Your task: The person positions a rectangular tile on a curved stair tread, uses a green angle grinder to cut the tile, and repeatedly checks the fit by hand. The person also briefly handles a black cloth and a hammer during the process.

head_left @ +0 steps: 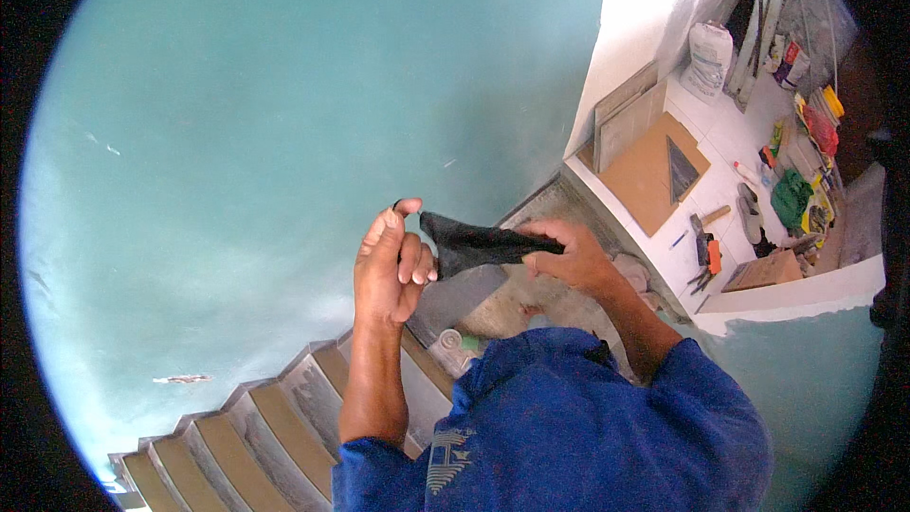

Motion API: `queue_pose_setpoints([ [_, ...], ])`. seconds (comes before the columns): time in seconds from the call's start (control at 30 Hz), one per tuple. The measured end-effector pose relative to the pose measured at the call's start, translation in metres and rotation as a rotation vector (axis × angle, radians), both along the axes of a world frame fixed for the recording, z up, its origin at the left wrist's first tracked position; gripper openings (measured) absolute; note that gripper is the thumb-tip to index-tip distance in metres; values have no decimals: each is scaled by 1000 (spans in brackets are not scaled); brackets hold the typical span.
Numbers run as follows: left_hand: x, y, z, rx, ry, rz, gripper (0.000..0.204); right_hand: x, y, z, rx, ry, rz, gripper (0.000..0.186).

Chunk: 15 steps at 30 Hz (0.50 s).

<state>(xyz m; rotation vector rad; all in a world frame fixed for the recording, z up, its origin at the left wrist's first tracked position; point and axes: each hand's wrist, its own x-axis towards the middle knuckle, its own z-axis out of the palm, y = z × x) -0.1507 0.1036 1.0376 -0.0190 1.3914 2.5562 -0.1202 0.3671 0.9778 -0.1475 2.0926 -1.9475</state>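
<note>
A piece of black cloth is stretched between my two hands, in front of the teal wall. My right hand is closed around its narrower right end. My left hand is raised at the cloth's wider left end, with the fingers curled in. Its thumb and forefinger pinch a thin dark bit by the cloth's upper corner, and the lower fingers touch the edge. Whether that bit is a loop of the cloth is too small to tell. The cloth's exact kind does not show.
Stairs with tan treads lie at lower left. To the right, a white tiled ledge holds a brown board with a dark triangular piece, a hammer, pliers, slippers and a white sack. A clear cup stands below my hands.
</note>
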Motion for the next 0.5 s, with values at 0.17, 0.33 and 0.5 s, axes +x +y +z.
queue_pose_setpoints([
  [0.17, 3, -8, 7, -138, 24, -17, 37, 7, 5, -17, -357, -356, 4, 29],
  [0.33, 7, -4, -3, -66, 74, -129, 40, 18, 9, -41, -692, -505, -158, 29],
  [0.5, 3, 10, -12, -118, 100, -173, 42, 28, 30, -48, -626, -477, -163, 32],
])
